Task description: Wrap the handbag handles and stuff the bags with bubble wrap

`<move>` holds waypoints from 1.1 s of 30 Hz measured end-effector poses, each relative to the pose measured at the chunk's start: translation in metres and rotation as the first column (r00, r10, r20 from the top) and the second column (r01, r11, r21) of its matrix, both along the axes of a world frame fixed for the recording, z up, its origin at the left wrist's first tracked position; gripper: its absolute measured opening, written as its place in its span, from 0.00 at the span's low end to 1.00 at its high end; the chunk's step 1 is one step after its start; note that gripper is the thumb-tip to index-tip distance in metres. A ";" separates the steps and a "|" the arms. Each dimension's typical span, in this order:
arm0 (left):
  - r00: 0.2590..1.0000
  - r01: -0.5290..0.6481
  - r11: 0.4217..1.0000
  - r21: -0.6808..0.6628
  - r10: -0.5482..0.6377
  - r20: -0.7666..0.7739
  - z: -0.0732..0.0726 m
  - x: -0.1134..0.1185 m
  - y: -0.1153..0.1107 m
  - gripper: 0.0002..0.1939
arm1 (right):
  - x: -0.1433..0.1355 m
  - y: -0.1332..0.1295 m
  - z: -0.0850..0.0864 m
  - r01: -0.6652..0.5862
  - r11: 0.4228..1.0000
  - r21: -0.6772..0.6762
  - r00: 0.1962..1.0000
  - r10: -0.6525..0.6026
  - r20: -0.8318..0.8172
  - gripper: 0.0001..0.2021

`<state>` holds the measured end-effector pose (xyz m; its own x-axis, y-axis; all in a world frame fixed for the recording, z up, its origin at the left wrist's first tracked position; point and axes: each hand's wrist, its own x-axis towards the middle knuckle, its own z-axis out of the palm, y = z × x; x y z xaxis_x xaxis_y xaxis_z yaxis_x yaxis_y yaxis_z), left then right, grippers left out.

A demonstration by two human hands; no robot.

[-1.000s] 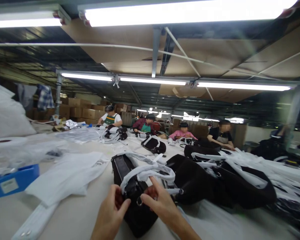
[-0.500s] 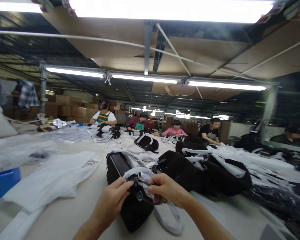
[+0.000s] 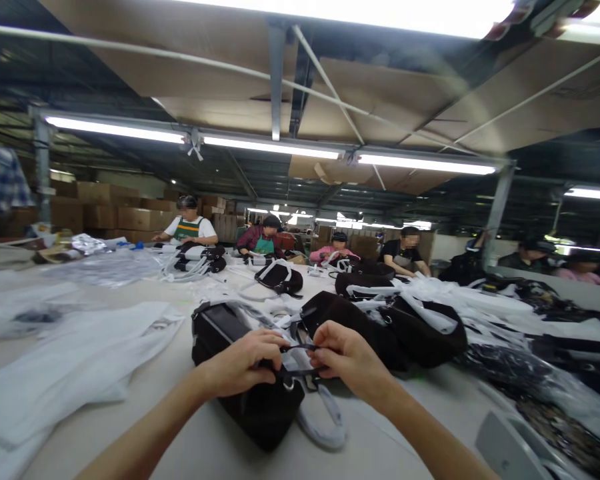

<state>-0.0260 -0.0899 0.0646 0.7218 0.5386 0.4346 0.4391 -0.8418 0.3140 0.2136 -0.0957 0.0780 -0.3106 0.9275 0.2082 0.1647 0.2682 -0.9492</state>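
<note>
A black handbag (image 3: 267, 417) lies on the table in front of me, its handle (image 3: 330, 433) wrapped in pale material. Above the bag, my left hand (image 3: 245, 363) is closed, pinching one end of a thin black strap (image 3: 299, 347). The strap's other end sits between the thumb and fingers of my right hand (image 3: 347, 357), also closed. A metal ring (image 3: 289, 385) shows on the bag just below the strap. My fingers hide part of the strap and the bag's top.
More black bags (image 3: 425, 333) with wrapped handles lie at the right. White sheets (image 3: 80, 360) cover the table's left side. Clear plastic wrapping (image 3: 540, 373) lies far right, near a grey object (image 3: 505, 447). Several co-workers, one in a green apron (image 3: 186, 229), sit across the table.
My hands have risen slightly and moved apart, and the black strap now stretches between them. The view has turned right, so the bag and table appear further left.
</note>
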 end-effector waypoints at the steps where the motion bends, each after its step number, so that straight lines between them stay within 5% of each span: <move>1: 1.000 -0.007 1.000 0.007 0.007 0.022 -0.002 0.004 0.000 0.10 | 0.001 0.002 -0.005 -0.010 0.999 -0.036 0.991 0.005 -0.131 0.12; 3: 0.998 -0.036 0.999 0.029 0.035 0.051 -0.006 0.010 0.000 0.10 | 0.000 0.007 -0.015 -0.066 0.990 -0.125 0.909 0.008 -0.416 0.16; 6: 0.995 -0.078 0.995 0.060 0.074 0.064 -0.013 0.020 0.000 0.09 | -0.005 0.016 -0.027 -0.147 0.963 -0.227 0.675 -0.070 -0.734 0.18; 10: 0.972 -0.223 0.972 0.076 0.216 0.089 -0.024 0.034 0.003 0.08 | 0.002 0.023 -0.033 -0.207 0.940 -0.272 0.510 -0.134 -0.850 0.15; 15: 0.931 -0.360 0.926 0.116 0.349 0.105 -0.033 0.048 0.007 0.22 | 0.029 0.011 -0.035 -0.243 0.921 -0.306 0.607 -0.101 -0.788 0.18; 19: 0.938 -0.347 0.923 0.167 0.343 0.055 -0.035 0.058 0.009 0.13 | 0.043 0.004 -0.040 -0.110 0.968 -0.224 0.770 -0.059 -0.635 0.18; 23: 0.928 -0.372 0.902 0.221 0.360 0.096 -0.041 0.063 0.011 0.08 | 0.053 0.008 -0.031 0.022 0.987 0.156 0.985 0.005 -0.170 0.14; 25: 0.923 -0.384 0.879 0.281 0.364 0.122 -0.044 0.065 0.011 0.07 | 0.057 0.011 -0.019 -0.036 0.884 0.465 0.983 -0.052 0.175 0.10; 27: 0.922 -0.388 0.848 0.362 0.362 0.140 -0.046 0.067 0.012 0.08 | 0.061 0.012 -0.006 -0.239 0.701 0.672 0.854 -0.178 0.489 0.09; 29: 0.921 -0.387 0.815 0.430 0.360 0.146 -0.047 0.069 0.014 0.10 | 0.063 0.011 0.006 -0.477 0.543 0.691 0.632 -0.335 0.699 0.10; 31: 0.920 -0.389 0.797 0.463 0.366 0.143 -0.046 0.071 0.015 0.11 | 0.064 0.008 0.013 -0.626 0.462 0.628 0.405 -0.495 0.768 0.11; 33: 0.917 -0.392 0.786 0.479 0.375 0.136 -0.045 0.072 0.015 0.11 | 0.064 0.005 0.015 -0.698 0.426 0.575 0.263 -0.595 0.760 0.12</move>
<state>0.0456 -0.0753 0.0196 0.4824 0.4801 0.7327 0.7557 -0.6511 -0.0710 0.2781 -0.0907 0.0929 -0.8677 0.4383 0.2344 0.4882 0.6630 0.5675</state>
